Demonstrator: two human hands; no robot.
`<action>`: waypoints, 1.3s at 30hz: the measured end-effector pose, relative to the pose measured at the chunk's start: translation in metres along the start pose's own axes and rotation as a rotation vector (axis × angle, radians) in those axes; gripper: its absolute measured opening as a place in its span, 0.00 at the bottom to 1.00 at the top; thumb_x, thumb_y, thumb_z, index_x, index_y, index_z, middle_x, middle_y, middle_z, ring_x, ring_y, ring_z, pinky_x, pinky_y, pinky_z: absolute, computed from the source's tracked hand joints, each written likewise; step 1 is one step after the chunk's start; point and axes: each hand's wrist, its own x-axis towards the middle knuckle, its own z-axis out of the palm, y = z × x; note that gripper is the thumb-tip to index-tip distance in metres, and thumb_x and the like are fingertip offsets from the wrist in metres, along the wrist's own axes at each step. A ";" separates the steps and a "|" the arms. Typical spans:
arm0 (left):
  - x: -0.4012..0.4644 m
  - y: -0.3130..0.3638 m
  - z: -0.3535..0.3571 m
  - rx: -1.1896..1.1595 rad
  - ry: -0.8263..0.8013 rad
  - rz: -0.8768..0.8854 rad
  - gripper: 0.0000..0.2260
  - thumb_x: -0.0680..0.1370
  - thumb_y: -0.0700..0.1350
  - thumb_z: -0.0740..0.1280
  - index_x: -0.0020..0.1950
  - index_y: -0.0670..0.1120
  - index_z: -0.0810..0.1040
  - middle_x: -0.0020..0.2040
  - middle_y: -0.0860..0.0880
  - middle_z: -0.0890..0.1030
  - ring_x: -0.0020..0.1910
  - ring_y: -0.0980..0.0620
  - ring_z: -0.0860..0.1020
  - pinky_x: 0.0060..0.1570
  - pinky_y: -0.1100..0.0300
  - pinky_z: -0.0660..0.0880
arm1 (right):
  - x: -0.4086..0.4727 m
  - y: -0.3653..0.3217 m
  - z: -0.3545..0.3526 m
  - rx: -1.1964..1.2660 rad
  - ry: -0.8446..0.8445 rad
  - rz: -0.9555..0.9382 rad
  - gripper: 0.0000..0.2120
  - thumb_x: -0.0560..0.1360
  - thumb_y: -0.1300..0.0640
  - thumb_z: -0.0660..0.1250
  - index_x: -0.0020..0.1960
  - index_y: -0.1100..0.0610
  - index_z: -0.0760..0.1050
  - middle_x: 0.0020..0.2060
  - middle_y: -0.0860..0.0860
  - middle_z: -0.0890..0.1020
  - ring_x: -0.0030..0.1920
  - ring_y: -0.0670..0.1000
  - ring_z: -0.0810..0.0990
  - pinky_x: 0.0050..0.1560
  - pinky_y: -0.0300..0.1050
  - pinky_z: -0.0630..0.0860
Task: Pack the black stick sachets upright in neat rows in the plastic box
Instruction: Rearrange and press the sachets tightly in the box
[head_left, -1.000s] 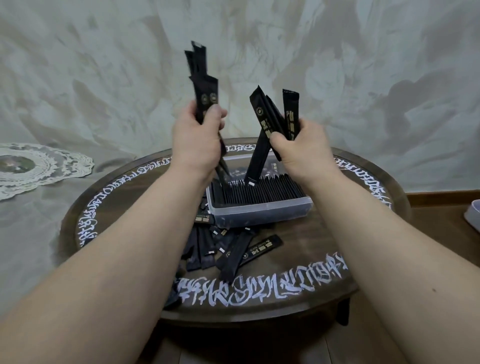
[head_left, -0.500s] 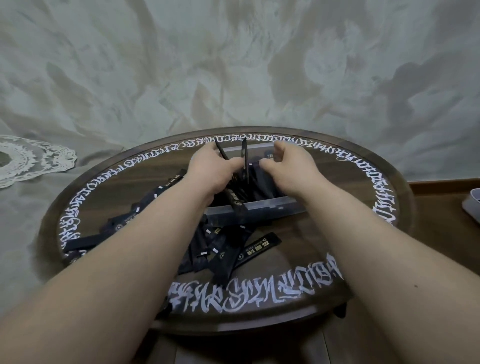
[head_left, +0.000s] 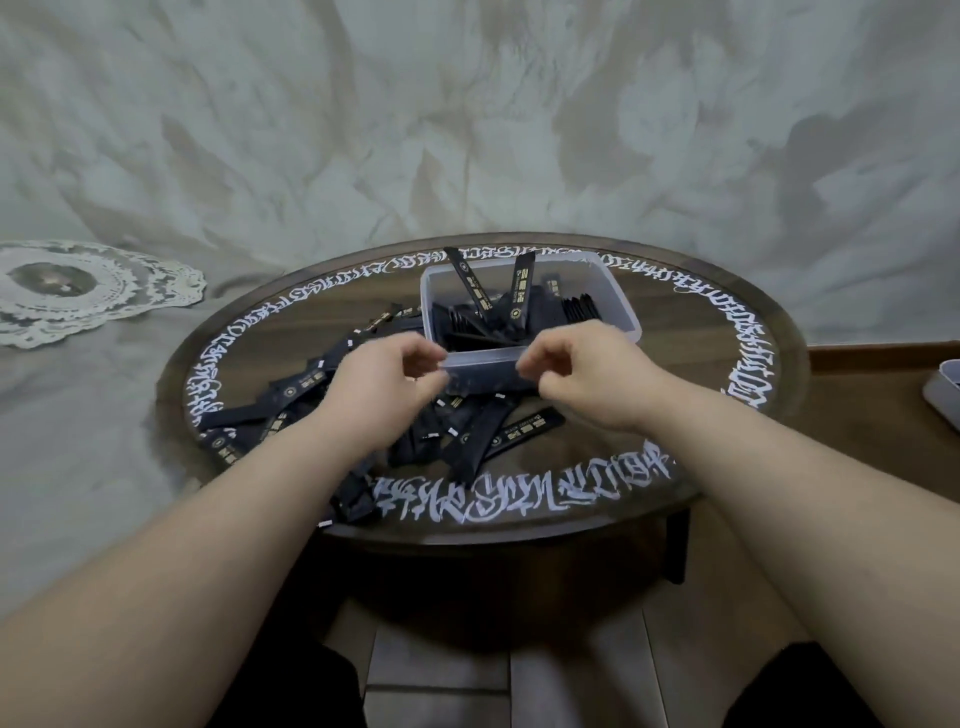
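Observation:
A clear plastic box stands at the far middle of the round table. Inside it, black stick sachets stand in a row at the right, and others lie jumbled at the left. Two sachets lean up above the rim. A heap of loose sachets lies in front of and to the left of the box. My left hand and my right hand hover at the box's front wall, fingers loosely curled, holding nothing.
The round dark table has white lettering around its rim. A lace doily lies on the grey surface to the left. A pale object sits at the right edge. Tiled floor shows below the table.
Both hands came down from head height with bundles of sachets, put them into the box, let go, and drew back to its front wall.

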 end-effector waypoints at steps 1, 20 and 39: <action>-0.006 -0.006 0.001 0.081 -0.070 -0.025 0.11 0.73 0.51 0.72 0.55 0.54 0.79 0.50 0.56 0.80 0.54 0.52 0.78 0.56 0.59 0.72 | -0.004 0.001 0.005 -0.099 -0.083 -0.013 0.16 0.73 0.63 0.64 0.57 0.51 0.79 0.51 0.46 0.82 0.52 0.45 0.79 0.58 0.41 0.74; -0.017 -0.049 0.045 0.258 -0.311 0.091 0.28 0.75 0.53 0.69 0.74 0.53 0.64 0.73 0.54 0.66 0.74 0.49 0.61 0.72 0.45 0.58 | 0.015 0.010 0.070 -0.638 -0.385 -0.133 0.30 0.77 0.57 0.53 0.77 0.47 0.47 0.76 0.44 0.53 0.66 0.55 0.58 0.63 0.50 0.60; -0.039 -0.076 0.015 0.457 -0.506 -0.181 0.43 0.72 0.67 0.66 0.78 0.59 0.44 0.78 0.54 0.35 0.76 0.45 0.34 0.70 0.32 0.45 | 0.023 0.005 0.085 -0.613 -0.362 -0.151 0.26 0.81 0.51 0.51 0.77 0.48 0.49 0.76 0.46 0.54 0.71 0.55 0.55 0.67 0.53 0.58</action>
